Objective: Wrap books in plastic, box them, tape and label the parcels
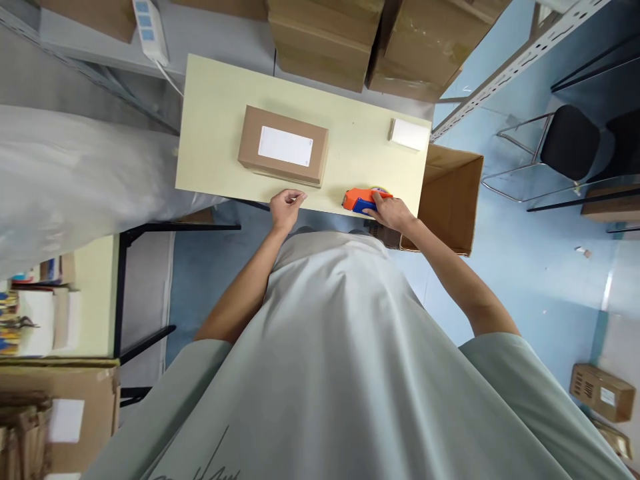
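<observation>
A closed brown cardboard box (283,145) with a white label on top lies on the pale yellow table (215,100), left of centre. My left hand (286,207) rests at the table's near edge just below the box, its fingers curled shut with nothing seen in them. My right hand (393,212) grips the orange and blue tape dispenser (361,199), which sits on the table near its front edge. A small white pad (409,133) lies at the table's far right corner.
An open cardboard carton (450,200) stands on the blue floor right of the table. Stacked cartons (325,40) and a metal shelf rail lie beyond. A black chair (567,143) stands at right. A white plastic sheet (65,173) lies left; a power strip (149,28) hangs above.
</observation>
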Tool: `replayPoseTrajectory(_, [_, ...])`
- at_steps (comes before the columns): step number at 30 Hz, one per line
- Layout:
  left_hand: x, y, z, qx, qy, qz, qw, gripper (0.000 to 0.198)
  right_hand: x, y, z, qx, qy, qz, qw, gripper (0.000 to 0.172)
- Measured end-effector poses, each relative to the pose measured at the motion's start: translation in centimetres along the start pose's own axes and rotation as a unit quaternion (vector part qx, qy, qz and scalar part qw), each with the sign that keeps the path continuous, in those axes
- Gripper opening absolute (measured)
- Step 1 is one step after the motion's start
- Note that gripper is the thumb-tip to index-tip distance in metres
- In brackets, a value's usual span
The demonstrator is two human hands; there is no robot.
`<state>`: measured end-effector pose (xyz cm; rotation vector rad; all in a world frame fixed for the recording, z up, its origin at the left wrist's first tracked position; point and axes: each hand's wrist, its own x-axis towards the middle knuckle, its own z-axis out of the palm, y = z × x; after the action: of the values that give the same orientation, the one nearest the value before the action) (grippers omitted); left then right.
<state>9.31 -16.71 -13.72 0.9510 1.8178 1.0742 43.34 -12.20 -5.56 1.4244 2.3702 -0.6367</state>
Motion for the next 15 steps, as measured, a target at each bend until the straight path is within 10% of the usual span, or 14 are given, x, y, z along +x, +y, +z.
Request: replayPoseTrajectory(15, [3.9, -0.1, 0.9, 0.098, 0.050, -0.015, 0.994, 0.023, 2.8, -3.3, -0.7, -0.073, -0.017, 0.059, 0.995, 0.068])
